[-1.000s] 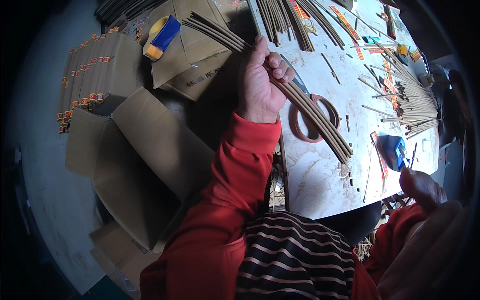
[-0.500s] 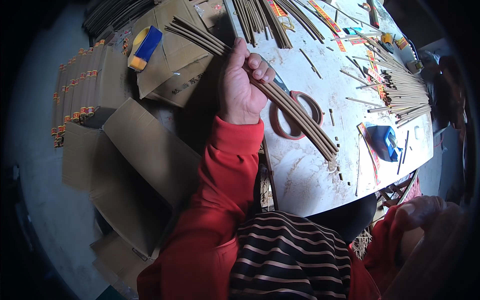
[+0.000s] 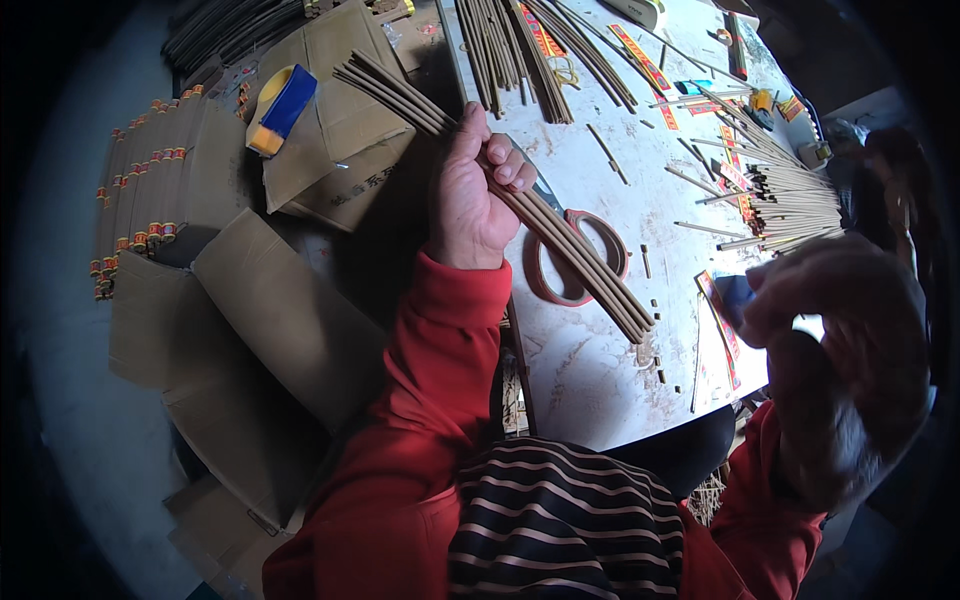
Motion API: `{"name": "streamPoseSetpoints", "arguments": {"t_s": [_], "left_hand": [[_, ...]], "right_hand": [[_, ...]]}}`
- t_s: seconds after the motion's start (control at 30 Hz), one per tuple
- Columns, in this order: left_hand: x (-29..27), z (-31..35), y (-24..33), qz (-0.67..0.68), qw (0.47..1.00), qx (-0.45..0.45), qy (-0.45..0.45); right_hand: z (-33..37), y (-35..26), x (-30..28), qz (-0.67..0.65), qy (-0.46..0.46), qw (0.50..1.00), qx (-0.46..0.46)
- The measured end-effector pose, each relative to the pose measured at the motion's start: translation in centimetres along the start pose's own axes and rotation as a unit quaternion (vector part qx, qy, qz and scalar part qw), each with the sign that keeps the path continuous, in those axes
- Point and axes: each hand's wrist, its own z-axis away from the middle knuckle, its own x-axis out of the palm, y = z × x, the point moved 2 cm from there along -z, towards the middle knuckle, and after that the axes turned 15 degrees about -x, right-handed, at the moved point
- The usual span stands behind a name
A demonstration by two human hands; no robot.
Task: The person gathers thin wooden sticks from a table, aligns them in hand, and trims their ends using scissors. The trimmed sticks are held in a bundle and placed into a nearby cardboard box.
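Observation:
My left hand (image 3: 474,195) is closed around a small bundle of brown incense sticks (image 3: 585,265), held slantwise over the table's near left edge. The sticks' upper ends reach out past the thumb toward the cardboard. Beneath the bundle lies a pair of scissors with red-orange handles (image 3: 627,255), partly covered by the sticks. My right hand (image 3: 850,340) is raised at the right, close to the camera, with bent fingers. It is dark and blurred, so I cannot make out whether it holds anything. It covers part of a blue object (image 3: 737,300) on the table.
More brown sticks (image 3: 795,205) are heaped on the table's right, others (image 3: 490,50) at its far side. Red-yellow paper strips (image 3: 640,55) and short stick pieces lie about. Left are an open cardboard box (image 3: 290,310), a blue-yellow tape dispenser (image 3: 283,110) and stacked labelled bundles (image 3: 145,190).
My right hand has risen from the lower right to above the table's right edge. My left hand still grips the sticks; the whole view has shifted slightly.

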Motion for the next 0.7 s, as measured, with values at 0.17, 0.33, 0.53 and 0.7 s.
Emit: {"name": "streamPoseSetpoints", "arguments": {"t_s": [0.17,0.33,0.53,0.7], "left_hand": [[-0.1,-0.2,0.7,0.0,1.0,0.006,0.009],[0.0,-0.4,0.3,-0.01,1.0,-0.012,0.002],[0.5,-0.1,0.9,-0.049,0.999,-0.002,0.004],[-0.4,0.1,2.5,-0.004,0.999,0.034,-0.041]], "right_hand": [[0.5,12.8,-0.8,0.087,-0.054,0.952,0.289],[4.3,15.2,6.9,-0.11,-0.178,0.93,0.303],[6.1,13.3,9.3,-0.06,-0.212,0.917,0.331],[7.9,10.9,7.8,-0.092,-0.212,0.906,0.354]]}}
